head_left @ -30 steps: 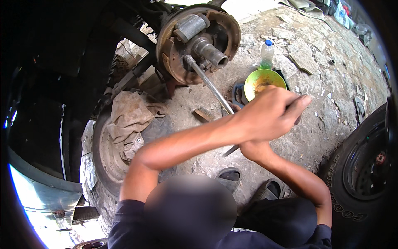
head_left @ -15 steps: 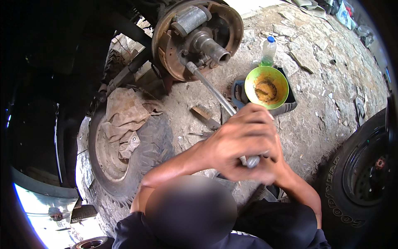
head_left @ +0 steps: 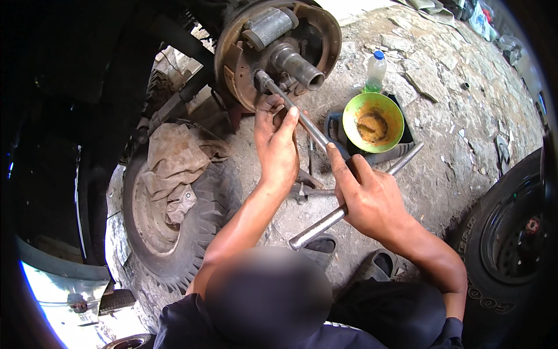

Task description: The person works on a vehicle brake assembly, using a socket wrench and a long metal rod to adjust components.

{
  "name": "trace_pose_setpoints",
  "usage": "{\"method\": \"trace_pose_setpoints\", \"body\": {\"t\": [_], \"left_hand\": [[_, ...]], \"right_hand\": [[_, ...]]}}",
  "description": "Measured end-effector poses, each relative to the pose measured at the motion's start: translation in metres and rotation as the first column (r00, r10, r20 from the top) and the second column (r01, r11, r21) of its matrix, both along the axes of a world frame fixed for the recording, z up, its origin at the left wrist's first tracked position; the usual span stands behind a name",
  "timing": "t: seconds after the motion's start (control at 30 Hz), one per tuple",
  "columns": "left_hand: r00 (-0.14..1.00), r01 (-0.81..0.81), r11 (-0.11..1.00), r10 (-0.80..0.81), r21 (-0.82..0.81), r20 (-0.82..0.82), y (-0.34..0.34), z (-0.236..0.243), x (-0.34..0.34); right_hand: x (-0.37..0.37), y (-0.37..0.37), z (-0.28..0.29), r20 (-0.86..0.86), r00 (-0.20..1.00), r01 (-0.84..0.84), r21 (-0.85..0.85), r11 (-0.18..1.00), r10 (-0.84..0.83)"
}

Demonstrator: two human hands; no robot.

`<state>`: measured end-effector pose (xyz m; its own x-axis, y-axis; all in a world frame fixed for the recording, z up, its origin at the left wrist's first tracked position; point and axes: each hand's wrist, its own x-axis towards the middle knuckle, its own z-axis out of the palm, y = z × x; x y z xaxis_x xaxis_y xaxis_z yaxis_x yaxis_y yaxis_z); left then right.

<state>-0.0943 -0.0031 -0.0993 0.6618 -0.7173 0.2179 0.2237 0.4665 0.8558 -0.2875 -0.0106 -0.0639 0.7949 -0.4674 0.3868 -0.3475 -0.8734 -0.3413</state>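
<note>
A long steel T-handle socket wrench [head_left: 314,132] slants from the lower part of a rusty drum-brake assembly [head_left: 333,41] toward me. Its socket end sits against the backing plate, below and left of the protruding axle spindle [head_left: 299,70]; the fastener under it is hidden. Near that end, my left hand [head_left: 278,145] closes on the shaft, thumb along the top. My right hand [head_left: 372,198] grips the junction with the cross bar [head_left: 318,228], its index finger stretched along the shaft. At the assembly's top is a grey cylindrical part [head_left: 270,28].
Right of the wrench, a green bowl with orange-brown residue [head_left: 390,110] rests on a dark container [head_left: 401,152], beside a blue-capped bottle [head_left: 376,72]. A tire with a cloth [head_left: 177,154] lies left; another tire [head_left: 476,232] is at right. Metal tools [head_left: 308,189] lie on the stony ground.
My hands were together at the wrench's handle end. The left has moved forward to the shaft near the socket; the right now holds the junction, and the cross bar shows turned sideways.
</note>
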Motion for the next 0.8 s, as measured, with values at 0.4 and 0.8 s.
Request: {"method": "trace_pose_setpoints", "body": {"t": [0.4, 0.8], "left_hand": [[0.975, -0.014, 0.990, 0.045, -0.143, 0.215, 0.017, -0.002, -0.017], [0.732, 0.629, 0.753, -0.489, -0.195, 0.474, 0.076, 0.043, -0.068]], "right_hand": [[-0.002, -0.027, 0.010, -0.138, 0.988, -0.077, -0.065, 0.995, 0.067], [0.013, -0.004, -0.025, 0.315, 0.947, -0.233, 0.513, 0.826, 0.071]]}}
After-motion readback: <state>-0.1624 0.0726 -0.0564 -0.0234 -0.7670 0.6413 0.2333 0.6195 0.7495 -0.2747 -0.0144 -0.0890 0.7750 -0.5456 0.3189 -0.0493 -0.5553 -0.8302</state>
